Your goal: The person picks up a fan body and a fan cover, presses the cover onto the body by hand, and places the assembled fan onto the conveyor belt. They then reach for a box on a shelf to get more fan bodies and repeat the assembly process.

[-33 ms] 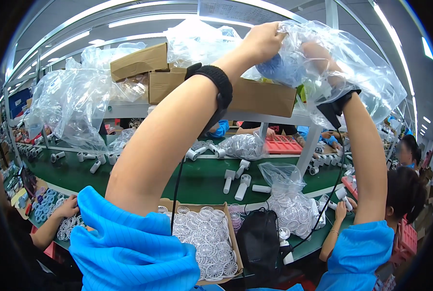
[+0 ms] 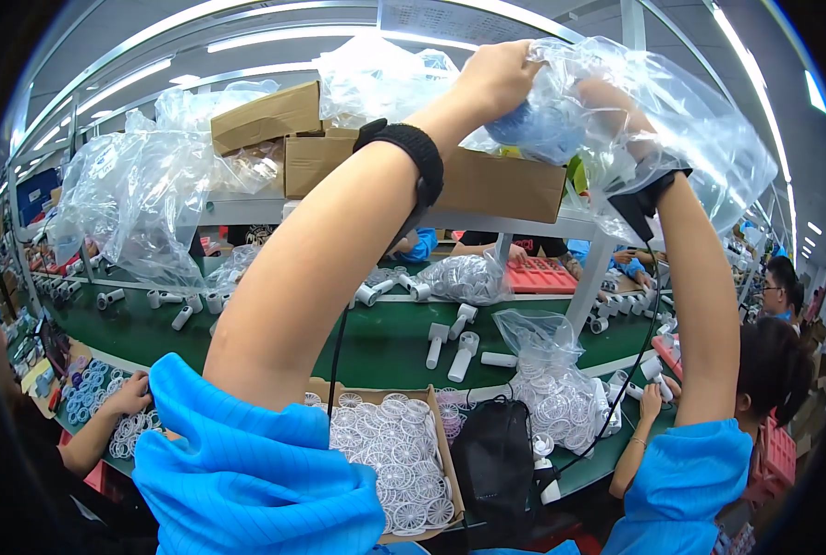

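Work above cardboard box: pinching clear bag with left hand.
Apparently reaching inside with right hand, grip untellable; next likely needing steady pinching.

On my feed there's a box of rings down front, pouch just right of it, ring bag past that. Bench runs behind, shelf above with cardboard boxes on it, plastic bag up to their right.
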The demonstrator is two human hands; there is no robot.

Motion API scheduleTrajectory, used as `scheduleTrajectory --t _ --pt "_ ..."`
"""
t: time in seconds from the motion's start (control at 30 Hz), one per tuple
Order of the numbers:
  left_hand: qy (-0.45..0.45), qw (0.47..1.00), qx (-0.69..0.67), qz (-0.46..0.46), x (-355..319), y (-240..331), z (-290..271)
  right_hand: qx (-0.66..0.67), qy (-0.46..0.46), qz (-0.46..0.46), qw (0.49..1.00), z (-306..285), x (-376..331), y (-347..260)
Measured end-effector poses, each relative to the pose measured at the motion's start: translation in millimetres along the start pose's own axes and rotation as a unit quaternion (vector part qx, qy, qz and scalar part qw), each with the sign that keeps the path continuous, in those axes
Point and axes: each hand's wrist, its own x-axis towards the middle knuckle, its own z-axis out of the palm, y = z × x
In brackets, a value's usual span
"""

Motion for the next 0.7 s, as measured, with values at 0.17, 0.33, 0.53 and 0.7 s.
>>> scheduleTrajectory --t 0.17,0.33,0.53,0.7 --pt "0.014 0.991 0.123 0.048 -7 -15 3 0.279 0.035 0.026 0.959 -17 -2 4" --pt "0.078 0.991 0.112 0.008 -16 -31 12 0.065 -0.1 0.047 0.992 -25 25 10" --pt "-0.003 0.997 0.061 -0.054 -11 -40 23 -0.004 -0.176 0.173 0.969 -23 40 -52" --pt "0.071 0.989 0.027 0.125 -9 -37 16 0.068 -0.164 0.203 0.963 -4 67 -95"
